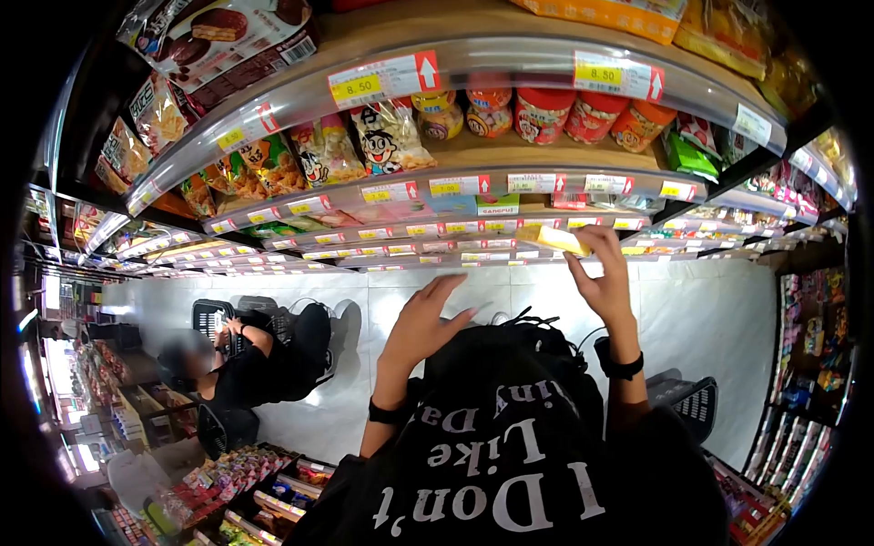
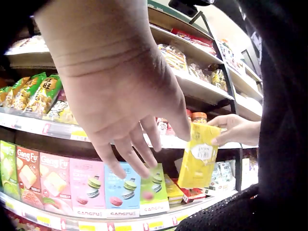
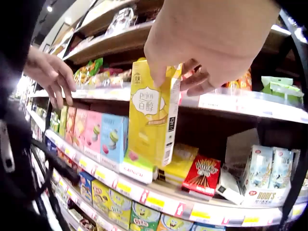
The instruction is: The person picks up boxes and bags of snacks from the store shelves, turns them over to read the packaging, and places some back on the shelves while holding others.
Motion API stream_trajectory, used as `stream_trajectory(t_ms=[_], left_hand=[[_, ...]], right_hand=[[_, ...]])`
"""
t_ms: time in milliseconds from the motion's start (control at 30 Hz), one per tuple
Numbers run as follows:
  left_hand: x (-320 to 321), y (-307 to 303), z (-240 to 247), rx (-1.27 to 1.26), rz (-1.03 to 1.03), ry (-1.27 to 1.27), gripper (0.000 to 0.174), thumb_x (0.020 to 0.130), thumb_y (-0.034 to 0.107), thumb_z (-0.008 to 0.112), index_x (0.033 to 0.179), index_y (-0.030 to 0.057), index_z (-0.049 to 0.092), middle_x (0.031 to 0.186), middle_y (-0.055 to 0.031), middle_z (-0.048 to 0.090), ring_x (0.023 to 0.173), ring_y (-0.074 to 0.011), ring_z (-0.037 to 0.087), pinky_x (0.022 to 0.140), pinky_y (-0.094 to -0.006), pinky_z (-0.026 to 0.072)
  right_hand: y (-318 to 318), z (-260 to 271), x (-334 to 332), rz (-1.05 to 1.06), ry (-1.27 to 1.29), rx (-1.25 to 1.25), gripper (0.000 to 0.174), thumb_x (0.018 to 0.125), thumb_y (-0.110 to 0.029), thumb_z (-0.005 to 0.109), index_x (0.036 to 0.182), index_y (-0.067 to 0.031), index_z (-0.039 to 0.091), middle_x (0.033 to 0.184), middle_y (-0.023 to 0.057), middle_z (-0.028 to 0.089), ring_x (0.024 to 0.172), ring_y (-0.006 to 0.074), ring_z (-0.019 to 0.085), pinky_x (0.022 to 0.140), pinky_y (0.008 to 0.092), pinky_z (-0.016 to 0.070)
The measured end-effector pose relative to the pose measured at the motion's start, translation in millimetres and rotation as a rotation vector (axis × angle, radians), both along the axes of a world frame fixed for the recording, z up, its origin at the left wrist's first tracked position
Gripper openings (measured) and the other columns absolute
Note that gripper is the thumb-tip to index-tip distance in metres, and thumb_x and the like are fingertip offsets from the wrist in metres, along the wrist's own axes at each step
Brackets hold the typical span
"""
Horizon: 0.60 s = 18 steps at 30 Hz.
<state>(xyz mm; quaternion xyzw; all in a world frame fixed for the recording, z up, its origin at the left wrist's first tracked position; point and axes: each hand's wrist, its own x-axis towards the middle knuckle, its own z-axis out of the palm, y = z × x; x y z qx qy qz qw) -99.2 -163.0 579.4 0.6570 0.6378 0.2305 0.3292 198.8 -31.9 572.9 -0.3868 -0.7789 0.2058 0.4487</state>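
My right hand (image 1: 605, 282) pinches a yellow Pejoy biscuit-stick box (image 3: 149, 115) near its top, thumb on the front face. The box stands upright and slightly tilted in front of the shelf in the right wrist view. My left hand (image 2: 120, 91) holds nothing; its fingers are spread and point down in front of a row of boxes. Among these are a pink box (image 2: 87, 185), a blue box (image 2: 122, 190) and a green box (image 2: 155, 192). Behind the held box lie another yellow box (image 3: 180, 161) and a red box (image 3: 202, 175) of stick snacks.
Price-tagged shelf edges (image 1: 510, 187) curve across the front. Snack bags (image 1: 391, 136) and red-lidded jars (image 1: 544, 114) fill an upper shelf. Another person (image 1: 259, 359) crouches at the left beside a basket (image 1: 214, 316). A dark basket (image 1: 687, 405) stands on the floor at my right.
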Motion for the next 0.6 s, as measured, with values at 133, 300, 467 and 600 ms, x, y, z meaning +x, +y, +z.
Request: stream_trajectory(t_ms=[133, 300, 467, 600], left_hand=[[24, 8, 6, 0.251, 0.049, -0.131, 0.061, 0.092, 0.019, 0.082, 0.145, 0.0022, 0.056, 0.135, -0.0164, 0.067, 0.118, -0.0302, 0.069, 0.099, -0.0383, 0.0531], [32, 8, 15, -0.051, -0.107, -0.523, 0.049, 0.097, 0.016, 0.077, 0.139, -0.0017, 0.058, 0.104, -0.0090, 0.077, 0.095, -0.0112, 0.068, 0.088, -0.0284, 0.0527], [42, -7, 26, -0.114, -0.148, -0.681, 0.037, 0.105, 0.016, 0.066, 0.135, -0.0043, 0.060, 0.100, -0.0104, 0.075, 0.092, -0.0109, 0.067, 0.084, -0.0285, 0.0526], [40, -16, 21, -0.182, -0.128, -0.700, 0.045, 0.115, 0.030, 0.048, 0.138, -0.0066, 0.060, 0.110, -0.0107, 0.075, 0.095, -0.0102, 0.065, 0.084, -0.0266, 0.0516]], right_hand=[[-18, 27, 5, 0.057, 0.130, -0.259, 0.044, 0.085, 0.000, 0.082, 0.127, -0.0009, 0.069, 0.119, 0.0116, 0.072, 0.103, 0.0208, 0.069, 0.089, 0.0351, 0.0558], [-45, 38, 9, 0.201, 0.515, -0.536, 0.051, 0.091, -0.002, 0.080, 0.138, 0.0038, 0.061, 0.128, 0.0136, 0.071, 0.112, 0.0190, 0.070, 0.094, 0.0313, 0.0572], [-57, 32, 17, 0.290, 0.649, -0.601, 0.054, 0.094, -0.005, 0.077, 0.144, 0.0040, 0.057, 0.129, 0.0128, 0.070, 0.113, 0.0168, 0.069, 0.094, 0.0318, 0.0574], [-60, 32, 24, 0.367, 0.716, -0.623, 0.051, 0.097, -0.009, 0.075, 0.145, 0.0015, 0.058, 0.125, 0.0120, 0.072, 0.104, 0.0157, 0.070, 0.084, 0.0296, 0.0573]])
